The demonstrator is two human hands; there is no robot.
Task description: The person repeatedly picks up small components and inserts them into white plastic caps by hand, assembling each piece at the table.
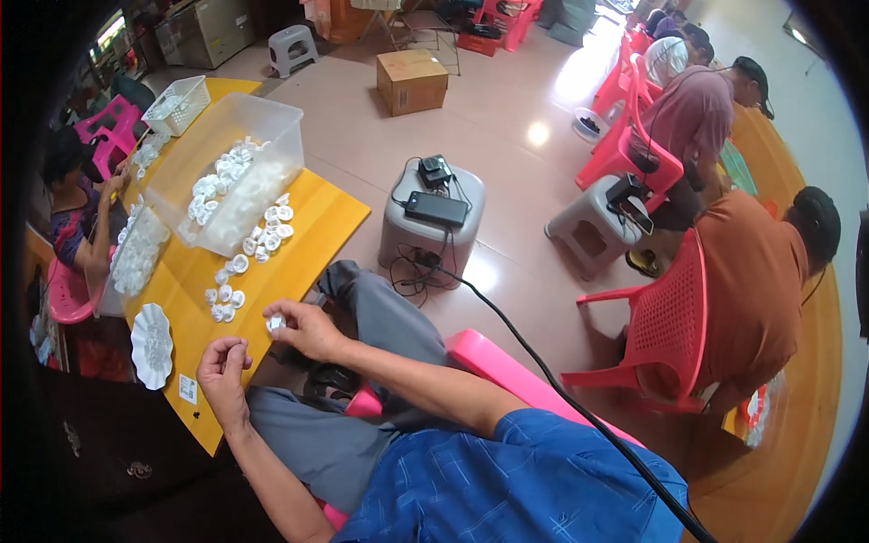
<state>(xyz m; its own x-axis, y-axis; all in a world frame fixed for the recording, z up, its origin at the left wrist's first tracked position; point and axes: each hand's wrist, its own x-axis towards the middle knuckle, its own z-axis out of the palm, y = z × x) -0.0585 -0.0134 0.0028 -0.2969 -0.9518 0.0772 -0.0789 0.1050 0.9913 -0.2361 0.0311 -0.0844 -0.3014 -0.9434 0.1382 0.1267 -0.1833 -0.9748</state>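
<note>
My right hand (pixel 310 332) pinches a small white plastic piece (pixel 276 322) at the table's near edge. Left of it, my left hand (pixel 224 373) is raised with thumb and fingertips pressed together; whatever they hold is hidden or too small to name. Loose white ring-shaped plastic pieces (pixel 238 263) lie in a trail just beyond my hands. A large clear plastic bin (pixel 288 136) with more white pieces stands behind them. To the left is a white scalloped dish (pixel 142 328) with tiny shiny bits inside.
The yellow table (pixel 330 210) also carries a clear container (pixel 136 258) and a white basket (pixel 190 101). A person (pixel 80 217) sits across it. A grey stool (pixel 453 235) bears electronics and a black cable. People on pink chairs (pixel 665 317) work at right.
</note>
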